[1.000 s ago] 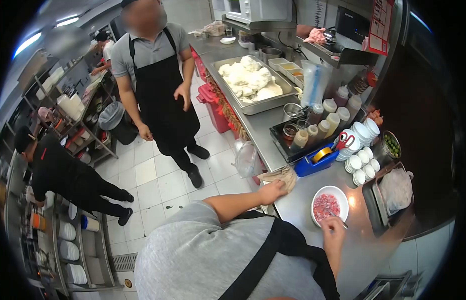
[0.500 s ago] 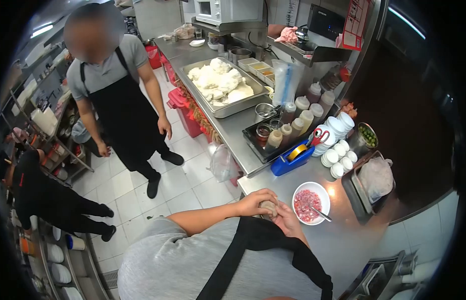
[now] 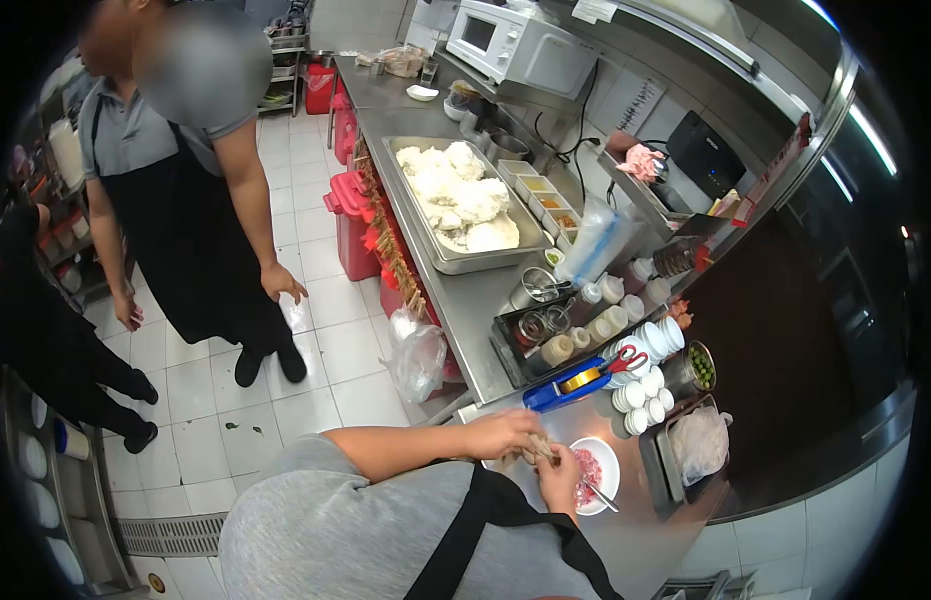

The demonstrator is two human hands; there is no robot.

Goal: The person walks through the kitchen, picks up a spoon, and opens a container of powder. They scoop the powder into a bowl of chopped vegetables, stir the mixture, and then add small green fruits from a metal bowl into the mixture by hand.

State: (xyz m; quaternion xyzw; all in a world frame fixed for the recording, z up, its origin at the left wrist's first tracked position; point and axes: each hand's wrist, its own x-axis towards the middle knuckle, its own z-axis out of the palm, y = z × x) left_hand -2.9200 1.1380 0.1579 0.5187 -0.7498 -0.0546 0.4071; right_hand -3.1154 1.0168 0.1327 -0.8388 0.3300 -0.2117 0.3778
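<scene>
Between my two hands is a small beige-brown piece, soft-looking; I cannot make out exactly what it is. My left hand pinches it from the left with bent fingers. On the other side, the fingers of my right hand close on its lower end. Just right of my right hand stands a white bowl with a pink and red chopped mix in it, partly hidden by that hand. A metal spoon leans in the bowl, its handle over the rim.
Beyond the bowl are a blue tape dispenser, red-handled scissors, stacked white cups, squeeze bottles and a bagged item in a tray. A metal tray holds white dough-like mounds. Two people stand at left, one in a black apron.
My view has swung, so the counter shows lower and the microwave more fully. My hands have drawn slightly apart, with the beige piece stretched between them. The aproned person has turned their head.
</scene>
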